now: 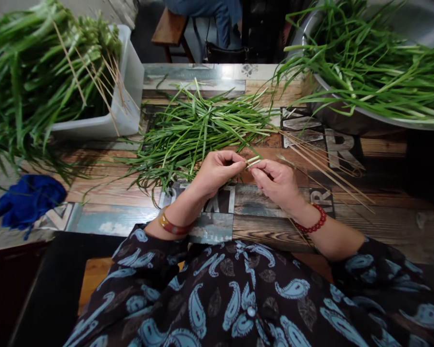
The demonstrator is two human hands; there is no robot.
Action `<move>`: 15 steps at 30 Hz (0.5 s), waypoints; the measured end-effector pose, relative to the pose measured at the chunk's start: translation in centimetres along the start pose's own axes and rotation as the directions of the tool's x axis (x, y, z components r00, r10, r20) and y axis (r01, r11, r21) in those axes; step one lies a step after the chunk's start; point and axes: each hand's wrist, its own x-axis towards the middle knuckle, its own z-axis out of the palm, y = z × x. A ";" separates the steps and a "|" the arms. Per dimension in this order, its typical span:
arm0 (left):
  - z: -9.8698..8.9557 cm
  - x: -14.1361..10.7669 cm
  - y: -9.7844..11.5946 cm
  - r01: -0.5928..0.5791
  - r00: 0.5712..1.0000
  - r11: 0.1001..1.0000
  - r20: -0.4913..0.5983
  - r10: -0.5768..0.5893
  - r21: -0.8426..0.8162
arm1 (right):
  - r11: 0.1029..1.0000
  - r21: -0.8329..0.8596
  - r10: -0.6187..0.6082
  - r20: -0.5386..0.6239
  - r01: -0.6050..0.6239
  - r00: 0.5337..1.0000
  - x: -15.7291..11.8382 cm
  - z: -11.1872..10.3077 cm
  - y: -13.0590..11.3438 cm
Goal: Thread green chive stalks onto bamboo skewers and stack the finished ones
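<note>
At far left, a blue cloth (29, 200) lies near a tub (133, 82) of greens (25, 91); then a loose pile (198, 125) on the desk (260, 212), left hand (219, 172) and right hand (278, 183) before it, both pinched closed on pale stalks (252, 162); rightward, thin sticks (329, 170) and a heaped bowl (412, 19)

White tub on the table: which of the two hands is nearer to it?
Left. The left hand is to the right of the white tub and closer to the wearer; the right hand is farther right, beyond the left.
</note>
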 end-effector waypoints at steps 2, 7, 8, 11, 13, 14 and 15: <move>0.0 0.0 0.0 0.008 1.000 1.000 -0.004 -0.008 0.005 | 1.000 0.002 0.000 0.002 0.000 1.000 0.0 0.0 0.0; 0.1 -0.1 0.2 0.022 1.000 1.000 -0.001 -0.022 -0.005 | 1.000 0.009 -0.015 0.007 0.015 1.000 -0.1 0.1 0.1; 0.2 -0.1 0.2 0.027 1.000 1.000 -0.002 -0.027 -0.014 | 1.000 0.009 -0.019 0.008 0.018 1.000 -0.1 0.1 0.1; 0.2 -0.1 0.2 0.043 0.999 0.998 -0.014 -0.044 -0.048 | 1.000 0.005 -0.018 0.010 0.018 1.000 -0.1 0.0 0.2; 0.3 -0.1 0.2 0.047 0.998 0.996 -0.026 -0.049 -0.070 | 1.000 -0.002 -0.015 0.010 0.015 1.000 -0.1 0.0 0.2; 0.3 -0.1 0.1 0.046 0.998 0.996 -0.034 -0.049 -0.080 | 1.000 -0.006 -0.012 0.008 0.013 1.000 -0.1 0.0 0.2; 0.3 -0.1 0.1 0.043 0.998 0.995 -0.045 -0.047 -0.088 | 1.000 -0.009 -0.009 0.005 0.009 1.000 -0.1 0.0 0.2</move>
